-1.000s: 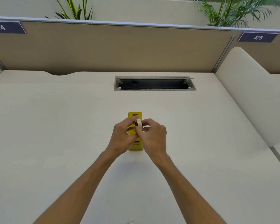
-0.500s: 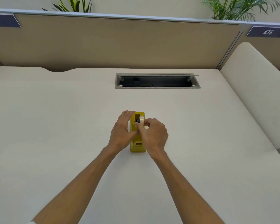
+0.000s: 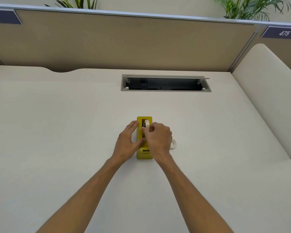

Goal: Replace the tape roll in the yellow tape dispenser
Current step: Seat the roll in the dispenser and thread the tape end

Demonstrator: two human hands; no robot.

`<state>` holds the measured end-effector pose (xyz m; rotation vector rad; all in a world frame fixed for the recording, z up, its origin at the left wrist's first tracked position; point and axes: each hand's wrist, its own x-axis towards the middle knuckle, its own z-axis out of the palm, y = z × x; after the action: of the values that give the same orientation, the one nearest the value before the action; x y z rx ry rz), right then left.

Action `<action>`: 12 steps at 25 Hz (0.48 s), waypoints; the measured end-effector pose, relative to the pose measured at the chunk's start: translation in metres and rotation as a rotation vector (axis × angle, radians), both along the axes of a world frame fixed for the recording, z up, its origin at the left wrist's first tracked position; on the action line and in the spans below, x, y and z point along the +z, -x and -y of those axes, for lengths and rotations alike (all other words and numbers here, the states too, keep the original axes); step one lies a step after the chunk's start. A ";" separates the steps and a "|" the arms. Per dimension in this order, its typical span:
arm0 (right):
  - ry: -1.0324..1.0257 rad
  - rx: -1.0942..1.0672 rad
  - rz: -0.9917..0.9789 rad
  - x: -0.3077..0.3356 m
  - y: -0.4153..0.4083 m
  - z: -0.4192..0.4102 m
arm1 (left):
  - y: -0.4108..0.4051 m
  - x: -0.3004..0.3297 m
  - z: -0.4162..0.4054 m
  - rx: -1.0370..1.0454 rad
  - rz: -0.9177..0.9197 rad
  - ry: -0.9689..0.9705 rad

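The yellow tape dispenser [image 3: 144, 153] stands upright in the middle of the desk, its cutter end toward me. A cream tape roll [image 3: 147, 123] on a black hub stands on edge in the dispenser's open well. My right hand [image 3: 159, 140] pinches this roll from the right side. My left hand [image 3: 128, 142] lies against the dispenser's left wall, fingers along it and thumb across the top. A second pale tape ring [image 3: 173, 144] lies flat on the desk just right of my right hand, partly hidden by it.
An open cable tray [image 3: 165, 84] is recessed in the desk behind the dispenser. A tan partition [image 3: 124, 42] closes the back, and a cream side divider [image 3: 267, 91] rises at the right. The beige desk surface [image 3: 57, 123] spreads wide to the left.
The roll has come down from above the dispenser into its well. My left hand shifted from the roll to the dispenser's left side. The camera tilted slightly, revealing the second ring.
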<state>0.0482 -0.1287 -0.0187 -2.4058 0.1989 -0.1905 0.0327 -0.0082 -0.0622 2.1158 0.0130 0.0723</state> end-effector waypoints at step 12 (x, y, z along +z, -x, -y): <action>0.100 0.027 -0.033 0.000 -0.013 -0.003 | 0.001 0.001 0.001 0.003 -0.008 -0.024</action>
<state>0.0608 -0.1257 -0.0191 -2.5110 0.1761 -0.1515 0.0319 -0.0091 -0.0612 2.1397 0.0201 0.0654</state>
